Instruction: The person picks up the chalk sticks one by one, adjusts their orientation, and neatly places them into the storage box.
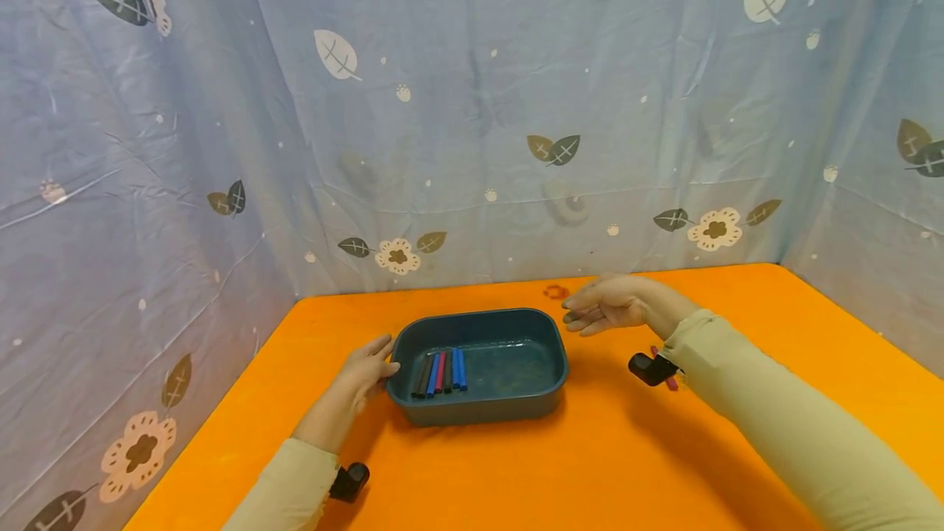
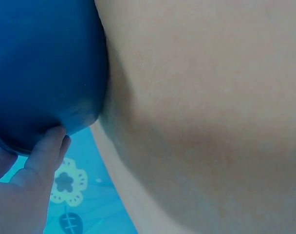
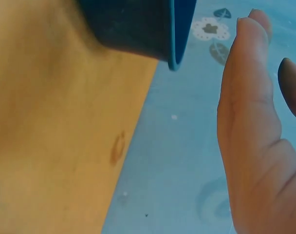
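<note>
A dark blue-green plastic tub [image 1: 479, 410] stands on the orange table. Along its left inside lies a row of several short, marker-like sticks [image 1: 442, 372] in black, blue and pink. My left hand [image 1: 356, 375] holds the tub's left end, thumb at the rim and fingers against the outer wall. In the left wrist view those fingers [image 2: 48, 148] press the wall [image 2: 50, 73]. My right hand [image 1: 608, 304] hovers just beyond the tub's right rim, fingers extended and holding nothing. The right wrist view has this hand [image 3: 252, 122] apart from the tub [image 3: 133, 29].
Under my right wrist, a pink stick [image 1: 671, 384] lies on the orange table [image 1: 472, 474], partly hidden by the black wrist camera [image 1: 652, 369]. A reddish ring mark [image 1: 556, 292] is near the back edge. Blue patterned curtains [image 1: 472, 105] enclose the back and sides.
</note>
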Demonstrator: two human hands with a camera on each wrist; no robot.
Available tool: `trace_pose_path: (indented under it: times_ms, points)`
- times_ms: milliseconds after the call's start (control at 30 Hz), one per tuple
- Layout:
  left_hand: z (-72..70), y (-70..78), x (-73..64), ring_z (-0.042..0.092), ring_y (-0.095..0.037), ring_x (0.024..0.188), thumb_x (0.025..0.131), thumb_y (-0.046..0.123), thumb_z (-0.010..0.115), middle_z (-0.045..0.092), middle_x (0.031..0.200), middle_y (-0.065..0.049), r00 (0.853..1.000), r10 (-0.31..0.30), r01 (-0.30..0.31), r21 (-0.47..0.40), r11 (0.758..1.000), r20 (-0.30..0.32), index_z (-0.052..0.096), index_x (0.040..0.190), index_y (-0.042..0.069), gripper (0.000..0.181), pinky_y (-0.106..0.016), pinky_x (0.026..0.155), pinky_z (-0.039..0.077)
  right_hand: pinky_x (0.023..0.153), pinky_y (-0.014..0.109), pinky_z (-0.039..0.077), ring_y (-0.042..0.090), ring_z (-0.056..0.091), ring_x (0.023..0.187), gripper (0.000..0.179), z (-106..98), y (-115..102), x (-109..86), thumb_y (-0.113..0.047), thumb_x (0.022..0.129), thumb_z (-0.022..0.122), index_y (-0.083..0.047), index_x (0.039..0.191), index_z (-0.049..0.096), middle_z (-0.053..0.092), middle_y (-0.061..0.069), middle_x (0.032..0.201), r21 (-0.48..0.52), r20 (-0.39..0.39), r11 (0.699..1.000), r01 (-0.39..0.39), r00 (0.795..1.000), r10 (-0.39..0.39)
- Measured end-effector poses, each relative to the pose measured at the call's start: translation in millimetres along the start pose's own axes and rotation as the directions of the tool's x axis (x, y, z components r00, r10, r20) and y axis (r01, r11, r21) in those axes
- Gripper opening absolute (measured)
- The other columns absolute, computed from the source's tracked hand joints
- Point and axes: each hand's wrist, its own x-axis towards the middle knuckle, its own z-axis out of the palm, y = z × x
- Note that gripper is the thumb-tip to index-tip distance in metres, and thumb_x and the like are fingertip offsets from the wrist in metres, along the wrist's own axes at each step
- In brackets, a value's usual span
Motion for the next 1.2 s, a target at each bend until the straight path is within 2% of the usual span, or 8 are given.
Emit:
trace_pose_path:
  times_ms: [167,400,533,667,800,1033,1200]
  points:
    - [0.0,-0.6,-1.0,0.050,-0.033,0.117,0.099,-0.007,0.046,0.018,0.156,-0.025,1.000,0.000,0.000,0.004,1.000,0.002,0.014,0.153,-0.005,0.063,-0.027,0.078,0.048,0.086,0.034,0.053,0.018,0.067,0.088,0.047,-9,5,-10.1,-0.009,0.102,0.047,0.020,0.136,0.033,0.067,0.012,0.100,-0.005,0.019,1.000,-0.009,1.000,0.009]
    - [-2.7,-4.4,-4.2,0.055,-0.026,0.106,0.098,-0.008,0.047,0.018,0.155,-0.027,1.000,0.002,-0.002,0.007,1.000,-0.009,0.015,0.152,-0.007,0.063,-0.025,0.074,0.047,0.085,0.034,0.053,0.018,0.067,0.087,0.046,-20,14,-20.0,-0.010,0.102,0.047,0.020,0.135,0.036,0.068,0.012,0.100,-0.010,0.014,1.000,-0.008,1.000,0.008]
    - [-1.5,-4.4,-4.4,0.055,-0.026,0.107,0.098,-0.007,0.048,0.019,0.155,-0.027,1.000,0.003,-0.003,0.006,1.000,-0.005,0.016,0.152,-0.006,0.063,-0.025,0.074,0.048,0.082,0.033,0.054,0.018,0.069,0.085,0.042,-28,22,-27.6,-0.010,0.101,0.048,0.018,0.133,0.041,0.069,0.011,0.097,0.010,-0.015,1.000,-0.018,1.000,0.018]
    - [0.5,-2.7,-3.7,0.054,-0.029,0.109,0.099,-0.006,0.047,0.018,0.156,-0.026,1.000,0.002,-0.002,0.004,1.000,0.002,0.015,0.153,-0.005,0.063,-0.026,0.075,0.047,0.081,0.033,0.055,0.018,0.069,0.085,0.044,-39,33,-35.6,-0.009,0.101,0.049,0.018,0.134,0.039,0.069,0.011,0.098,0.014,-0.024,1.000,-0.012,1.000,0.012]
    - [1.4,-1.4,-2.5,0.052,-0.031,0.112,0.099,-0.006,0.046,0.016,0.156,-0.026,1.000,0.006,-0.006,-0.004,1.000,0.008,0.014,0.153,-0.006,0.063,-0.026,0.076,0.047,0.081,0.033,0.055,0.019,0.069,0.087,0.035,-49,43,-42.4,-0.010,0.101,0.051,0.013,0.127,0.049,0.069,0.010,0.098,0.008,-0.044,1.000,-0.008,0.999,0.008]
    - [0.3,-1.0,-1.9,0.058,-0.015,0.089,0.098,-0.008,0.046,0.015,0.156,-0.028,0.999,0.025,-0.024,-0.027,0.999,0.023,0.012,0.152,-0.007,0.064,-0.025,0.073,0.047,0.082,0.034,0.055,0.020,0.069,0.088,0.019,-64,53,-54.1,-0.009,0.100,0.052,0.002,0.111,0.062,0.070,0.009,0.095,0.023,-0.057,1.000,-0.012,0.998,0.013]
    - [-0.3,-0.8,-1.8,0.057,-0.019,0.097,0.098,-0.008,0.046,0.016,0.156,-0.028,1.000,0.024,-0.023,-0.019,1.000,0.017,0.013,0.152,-0.007,0.063,-0.025,0.074,0.046,0.080,0.034,0.055,0.019,0.069,0.087,0.017,-74,65,-59.0,-0.008,0.099,0.052,-0.001,0.104,0.066,0.071,0.009,0.094,0.019,-0.053,1.000,-0.024,0.998,0.025]
